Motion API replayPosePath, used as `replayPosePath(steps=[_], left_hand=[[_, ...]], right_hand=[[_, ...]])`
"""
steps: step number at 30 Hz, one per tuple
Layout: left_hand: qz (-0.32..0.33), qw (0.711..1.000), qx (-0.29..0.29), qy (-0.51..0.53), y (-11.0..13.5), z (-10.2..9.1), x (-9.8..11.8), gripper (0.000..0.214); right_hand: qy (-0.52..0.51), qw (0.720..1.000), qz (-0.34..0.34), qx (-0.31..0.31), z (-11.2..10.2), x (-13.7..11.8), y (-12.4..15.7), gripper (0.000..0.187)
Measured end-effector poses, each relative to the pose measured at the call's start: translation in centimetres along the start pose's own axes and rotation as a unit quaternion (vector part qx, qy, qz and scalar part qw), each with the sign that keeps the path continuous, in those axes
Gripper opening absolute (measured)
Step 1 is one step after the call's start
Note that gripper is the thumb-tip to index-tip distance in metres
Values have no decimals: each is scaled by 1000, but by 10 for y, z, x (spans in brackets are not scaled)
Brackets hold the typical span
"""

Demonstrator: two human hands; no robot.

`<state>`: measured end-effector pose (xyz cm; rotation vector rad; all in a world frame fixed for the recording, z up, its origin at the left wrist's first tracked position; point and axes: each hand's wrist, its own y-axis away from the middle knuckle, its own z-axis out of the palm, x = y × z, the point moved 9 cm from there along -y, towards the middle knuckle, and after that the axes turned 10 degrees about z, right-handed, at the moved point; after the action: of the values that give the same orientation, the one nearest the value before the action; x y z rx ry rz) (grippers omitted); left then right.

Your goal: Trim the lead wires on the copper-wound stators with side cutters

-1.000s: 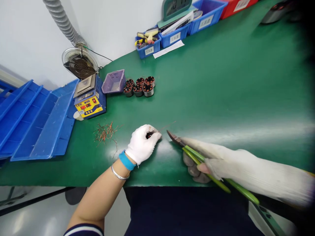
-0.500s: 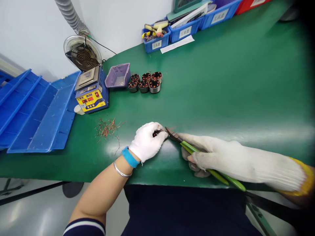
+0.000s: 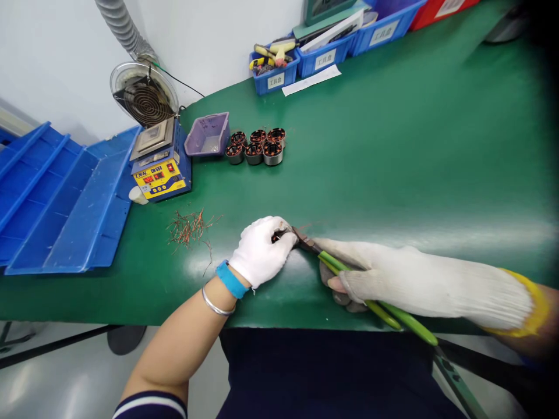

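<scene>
My left hand (image 3: 262, 253), in a white glove, is curled on the green table (image 3: 393, 145) and grips a small dark wound part; most of that part is hidden by my fingers. My right hand (image 3: 371, 273), in a knit glove, is closed on green-handled cutters (image 3: 349, 276). The cutter jaws touch the part at my left fingertips, where thin copper wire ends stick out.
A heap of cut copper wire scraps (image 3: 190, 227) lies left of my left hand. Farther back stand several wound stators (image 3: 257, 146), a purple tray (image 3: 207, 135), a yellow-blue solder pot (image 3: 159, 166) and a fume fan (image 3: 143, 96). Blue bins (image 3: 301, 58) line the wall; blue trays (image 3: 56, 198) sit left.
My right hand brought the cutters left, from a gap beside my left hand to touching the part it holds. The long copper wire seen earlier no longer sticks out.
</scene>
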<state>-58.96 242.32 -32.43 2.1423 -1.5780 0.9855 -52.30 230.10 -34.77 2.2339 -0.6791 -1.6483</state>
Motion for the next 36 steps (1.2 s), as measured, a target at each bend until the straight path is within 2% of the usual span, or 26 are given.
replayPosePath(steps=[4, 10, 15, 17, 19, 21, 23, 25, 27, 29, 32, 33, 35, 36], left_hand=[[-1, 1000, -3, -1, 0, 0, 0, 12], [5, 1000, -3, -4, 0, 1, -2, 12], [-22, 999, 14, 26, 3, -6, -1, 8], [-40, 993, 67, 91, 6, -20, -4, 15], [-40, 973, 154, 164, 10, -41, -10, 26], [-37, 948, 234, 211, 14, -58, -21, 34], [-50, 935, 272, 220, 14, -64, -34, 39], [-69, 936, 273, 210, 12, -62, -46, 43], [-86, 939, 267, 196, 9, -59, -53, 46], [-95, 938, 269, 195, 6, -58, -59, 49], [-109, 928, 290, 207, 8, -61, -67, 51], [-112, 926, 294, 208, 8, -61, -68, 52], [-103, 930, 288, 202, 8, -56, -65, 53], [-89, 935, 280, 200, 7, -53, -61, 54]], right_hand=[[-77, 992, 74, -71, 11, 9, 1, 39], [-99, 989, 80, -78, 12, 12, 0, 34], [7, 992, 99, -80, 14, 16, -4, 39], [126, 987, 95, -27, 10, 14, -3, 46], [291, 953, 57, 70, 4, 1, 1, 51], [437, 886, 19, 155, 4, -14, 7, 49], [518, 829, 11, 212, 8, -27, 10, 42], [533, 806, -23, 258, 12, -47, 6, 41], [497, 814, -105, 282, 20, -72, -3, 53], [453, 834, -178, 259, 29, -89, -16, 58], [423, 858, -193, 218, 28, -93, -33, 26], [419, 861, -187, 220, 23, -91, -34, 23], [407, 861, -175, 249, 11, -90, -30, 26], [399, 859, -181, 264, 8, -91, -26, 35]])
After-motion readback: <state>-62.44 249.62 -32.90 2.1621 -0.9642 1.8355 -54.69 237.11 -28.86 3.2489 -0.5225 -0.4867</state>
